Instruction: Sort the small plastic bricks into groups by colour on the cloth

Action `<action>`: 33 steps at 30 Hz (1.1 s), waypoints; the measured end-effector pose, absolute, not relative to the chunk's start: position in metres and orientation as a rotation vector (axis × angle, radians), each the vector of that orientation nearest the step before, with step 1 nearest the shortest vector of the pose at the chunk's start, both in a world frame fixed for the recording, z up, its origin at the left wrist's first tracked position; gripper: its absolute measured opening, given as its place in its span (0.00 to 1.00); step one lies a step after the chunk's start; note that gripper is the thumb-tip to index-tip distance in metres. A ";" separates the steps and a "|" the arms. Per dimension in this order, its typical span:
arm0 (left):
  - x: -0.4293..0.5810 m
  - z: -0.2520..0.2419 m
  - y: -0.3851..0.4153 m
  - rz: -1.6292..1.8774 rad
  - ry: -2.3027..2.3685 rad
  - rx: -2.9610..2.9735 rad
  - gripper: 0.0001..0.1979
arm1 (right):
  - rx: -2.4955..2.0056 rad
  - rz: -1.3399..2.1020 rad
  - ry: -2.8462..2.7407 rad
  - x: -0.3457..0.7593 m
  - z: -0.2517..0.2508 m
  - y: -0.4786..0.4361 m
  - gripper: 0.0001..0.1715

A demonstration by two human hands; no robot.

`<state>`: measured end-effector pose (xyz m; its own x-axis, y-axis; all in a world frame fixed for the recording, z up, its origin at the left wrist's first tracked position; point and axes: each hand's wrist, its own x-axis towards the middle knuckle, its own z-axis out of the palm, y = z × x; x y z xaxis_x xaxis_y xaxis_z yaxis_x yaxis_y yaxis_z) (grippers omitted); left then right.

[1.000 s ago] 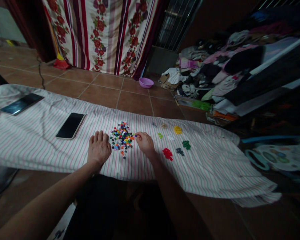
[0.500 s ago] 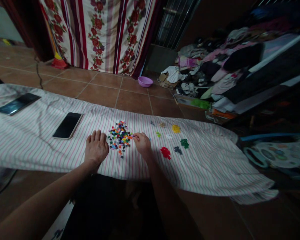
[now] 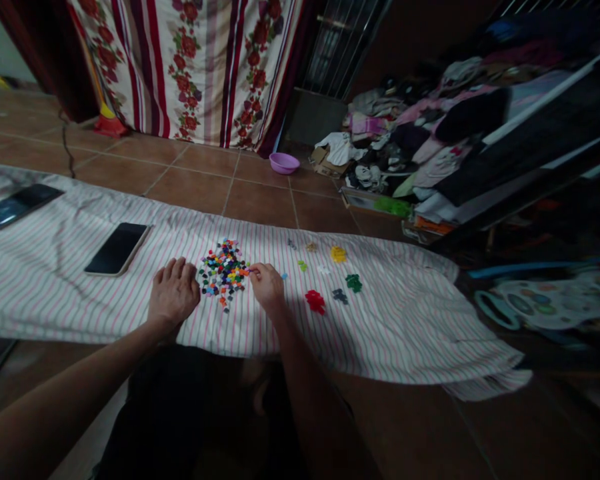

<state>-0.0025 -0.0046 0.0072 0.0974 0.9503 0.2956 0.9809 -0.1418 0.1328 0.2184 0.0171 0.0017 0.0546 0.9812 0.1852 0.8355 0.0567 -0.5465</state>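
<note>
A mixed heap of small, bead-like coloured pieces (image 3: 223, 270) lies on a striped cloth. Beside its left edge my left hand (image 3: 174, 291) rests flat on the cloth, fingers extended, holding nothing. My right hand (image 3: 269, 288) is at the heap's right edge, thumb and finger pinched on what looks like a small purple piece (image 3: 253, 271). To the right are single-colour groups: red pieces (image 3: 315, 301), dark grey pieces (image 3: 340, 295), green pieces (image 3: 353, 283), yellow pieces (image 3: 338, 253), white pieces (image 3: 324, 270), lime pieces (image 3: 303, 265) and tan pieces (image 3: 311, 247).
A phone (image 3: 118, 249) lies left of my left hand, and another dark device (image 3: 20, 205) sits farther left. The striped cloth (image 3: 405, 320) covers a long low surface. Beyond it are a purple basin (image 3: 284, 163), a floral curtain (image 3: 210, 73) and heaped clothes (image 3: 430, 133).
The whole view has shifted, so things appear farther left. My right hand stays pinched at the heap's right edge, and my left hand stays flat beside the heap.
</note>
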 end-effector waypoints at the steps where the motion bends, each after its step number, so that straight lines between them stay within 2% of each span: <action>1: -0.003 0.007 -0.005 -0.484 -1.999 -2.246 0.20 | -1.814 0.370 -1.808 0.218 0.002 0.016 0.11; 17: -0.005 0.003 -0.004 -0.437 -1.937 -2.219 0.18 | -1.750 0.384 -1.648 0.215 0.012 0.022 0.12; 33: -0.004 0.003 -0.004 -0.449 -1.963 -2.236 0.18 | -1.881 0.141 -1.266 0.316 0.024 0.029 0.17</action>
<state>-0.0038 -0.0037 0.0034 0.1082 0.9455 0.3072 0.9850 -0.1438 0.0957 0.3156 0.0289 0.0241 0.4825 0.8067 0.3412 0.7117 -0.1341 -0.6895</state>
